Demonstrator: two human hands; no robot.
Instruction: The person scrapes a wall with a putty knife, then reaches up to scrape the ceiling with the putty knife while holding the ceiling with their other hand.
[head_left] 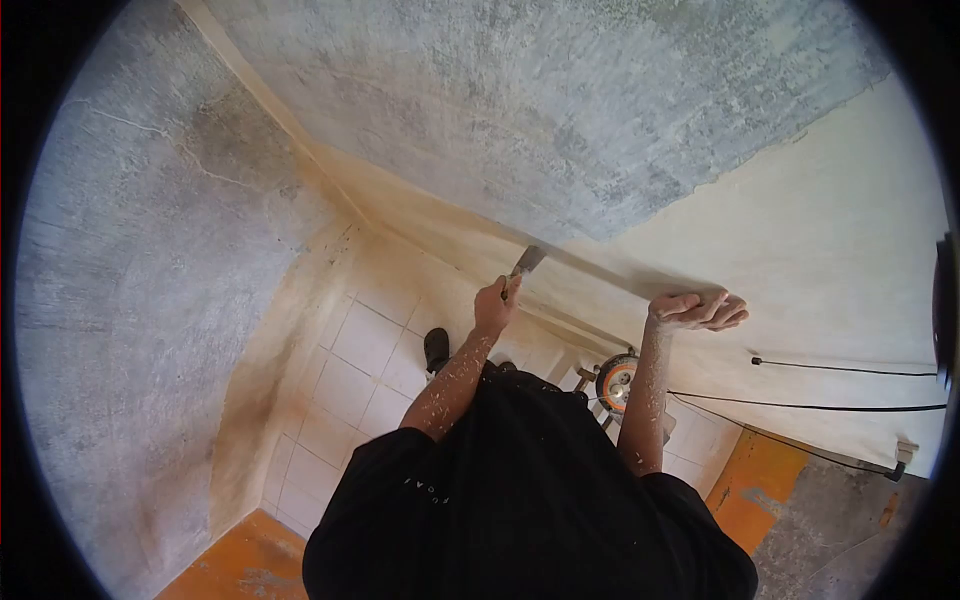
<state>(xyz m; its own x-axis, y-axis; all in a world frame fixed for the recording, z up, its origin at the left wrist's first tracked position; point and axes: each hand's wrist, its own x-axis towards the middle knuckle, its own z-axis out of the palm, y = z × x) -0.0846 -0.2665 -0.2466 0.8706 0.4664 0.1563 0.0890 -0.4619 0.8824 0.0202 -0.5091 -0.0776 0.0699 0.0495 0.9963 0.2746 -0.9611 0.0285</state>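
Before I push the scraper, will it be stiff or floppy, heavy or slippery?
The scraper should feel fairly stiff, as its blade looks flat and unbent. It is probably light, since the left hand alone holds it. It might slip, as pale flecks dot that forearm.

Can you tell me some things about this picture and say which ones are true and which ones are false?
1. The left hand holds a scraper. True.
2. The right hand holds a brush. False: no tool shows in it.
3. The shirt is black. True.
4. The floor has a red carpet on it. False: it has pale tiles.
5. The left arm is speckled with pale bits. True.
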